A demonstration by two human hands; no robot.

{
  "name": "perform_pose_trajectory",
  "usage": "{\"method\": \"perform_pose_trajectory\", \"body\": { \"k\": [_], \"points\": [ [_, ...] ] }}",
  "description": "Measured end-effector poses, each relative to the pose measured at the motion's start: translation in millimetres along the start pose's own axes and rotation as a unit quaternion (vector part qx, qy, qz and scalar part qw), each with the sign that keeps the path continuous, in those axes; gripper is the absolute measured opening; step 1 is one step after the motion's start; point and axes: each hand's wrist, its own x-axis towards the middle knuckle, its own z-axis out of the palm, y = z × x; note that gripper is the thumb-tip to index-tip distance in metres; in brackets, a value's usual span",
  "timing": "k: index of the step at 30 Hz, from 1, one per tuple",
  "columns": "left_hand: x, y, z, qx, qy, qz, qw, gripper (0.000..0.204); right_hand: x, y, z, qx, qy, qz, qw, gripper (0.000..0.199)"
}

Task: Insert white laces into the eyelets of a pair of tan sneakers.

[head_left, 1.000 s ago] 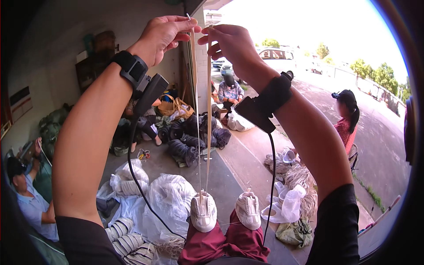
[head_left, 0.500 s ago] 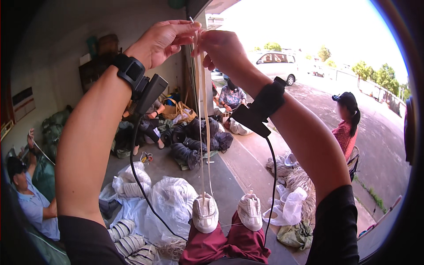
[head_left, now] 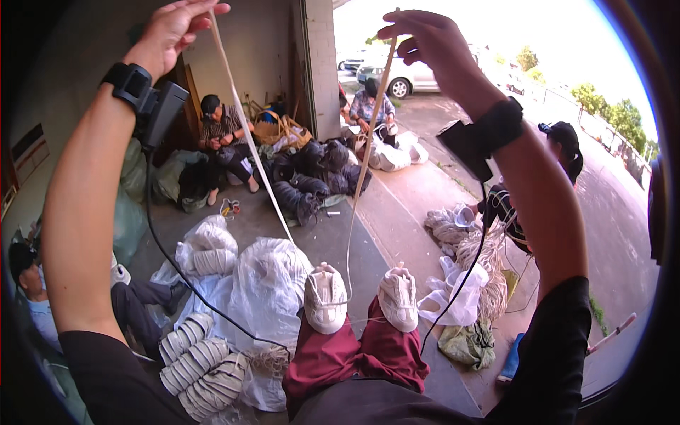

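Note:
Two white lace-up shoes rest on my thighs in maroon trousers, the left shoe (head_left: 326,312) and the right shoe (head_left: 399,301). A long off-white shoelace (head_left: 244,127) runs from the left shoe up to both raised hands. High at the upper left, my left hand (head_left: 173,32) pinches one end of it. On the upper right, my right hand (head_left: 435,49) pinches the other end between thumb and fingers. The two strands spread apart like a V. A thin thread (head_left: 368,319) joins the two shoes.
Plastic-wrapped bundles (head_left: 273,283) and stacked grey-white shoes (head_left: 195,361) lie at lower left; a pile of laces (head_left: 482,255) lies right. Several people sit around, one at the far left (head_left: 227,131). Dark bags (head_left: 319,170) lie ahead. Cables hang from both wrist devices.
My hands have moved from close together to wide apart, each drawing a strand of the shoelace outward. My view has shifted slightly.

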Motion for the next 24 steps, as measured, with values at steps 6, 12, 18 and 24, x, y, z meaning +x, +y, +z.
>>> {"method": "perform_pose_trajectory", "body": {
  "k": [6, 12, 18, 24],
  "points": [
    [-47.6, -129.7, -143.8, 0.117, 0.172, -0.114, 0.971, 0.033, -51.6, 88.3, -88.8, -0.03, 0.033, 0.116, 0.992, 0.035],
    [-101.5, -223.7, -214.5, 0.136, 0.273, -0.203, 0.931, 0.033, -100.8, 144.2, -134.1, -0.02, 0.079, 0.24, 0.967, 0.036],
    [-111.2, -247.8, -218.3, 0.151, 0.276, -0.223, 0.922, 0.032, -117.2, 174.1, -133.8, -0.023, 0.073, 0.294, 0.953, 0.037],
    [-105.0, -255.0, -219.0, 0.154, 0.266, -0.211, 0.928, 0.031, -119.7, 175.6, -111.1, -0.045, 0.077, 0.299, 0.95, 0.036]
  ]
}}
